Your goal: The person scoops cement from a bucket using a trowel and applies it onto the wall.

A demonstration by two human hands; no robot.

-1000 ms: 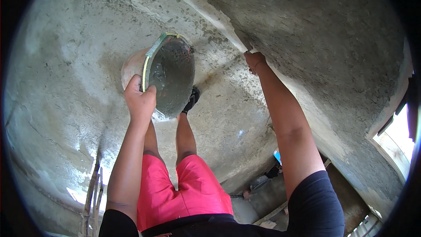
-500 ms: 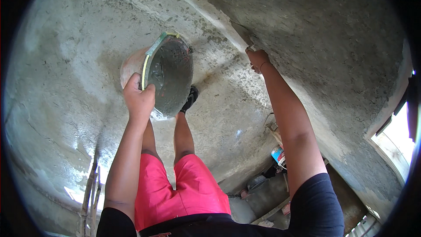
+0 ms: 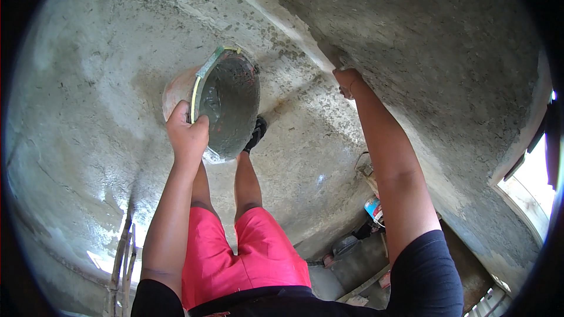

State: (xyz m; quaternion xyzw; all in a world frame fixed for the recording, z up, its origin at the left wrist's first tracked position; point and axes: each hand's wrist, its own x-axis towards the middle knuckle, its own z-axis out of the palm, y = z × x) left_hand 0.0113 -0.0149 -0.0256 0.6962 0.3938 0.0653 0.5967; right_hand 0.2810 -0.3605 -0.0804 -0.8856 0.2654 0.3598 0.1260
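My left hand (image 3: 187,128) is closed on the near side of a tilted bucket (image 3: 179,87), its thumb over the rim beside the yellow handle with a green grip. Wet grey mortar (image 3: 226,105) lies inside the bucket. Out to the right, my right hand (image 3: 348,80) is closed on a trowel (image 3: 337,57), whose blade is against the rough grey wall (image 3: 423,53) just above the wall's lower edge. The trowel's handle is mostly hidden in my fingers, and its blade is hard to tell from the mortar.
Grey concrete floor (image 3: 111,82) spreads around my feet, spattered along the wall's base. A blue-and-white container (image 3: 373,208) and assorted items lie at lower right. Wooden poles (image 3: 122,264) stand at lower left. A bright opening (image 3: 531,182) is at the far right.
My right hand and the trowel have shifted slightly right and down along the wall, and the blade shows less now. The bucket and left hand have hardly moved.
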